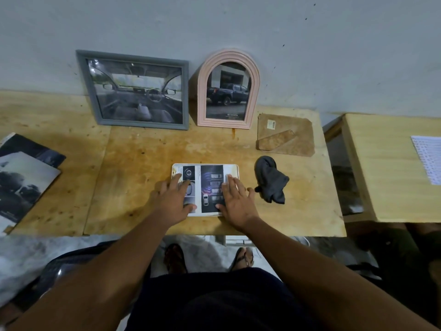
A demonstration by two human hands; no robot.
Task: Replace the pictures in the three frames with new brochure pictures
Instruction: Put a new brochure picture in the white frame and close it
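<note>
left hand (173, 203) and right hand (237, 206) press brochure picture (211, 179).

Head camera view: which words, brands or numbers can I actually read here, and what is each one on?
"TOYOTA": on the truck picture in the pink arched frame; smaller lines beneath it are blurred.
Too small to read: print on the brochure page on the table.
Unreadable: the sticker on the brown backing board.
Too small to read: rows on the paper sheet on the side table.
</note>
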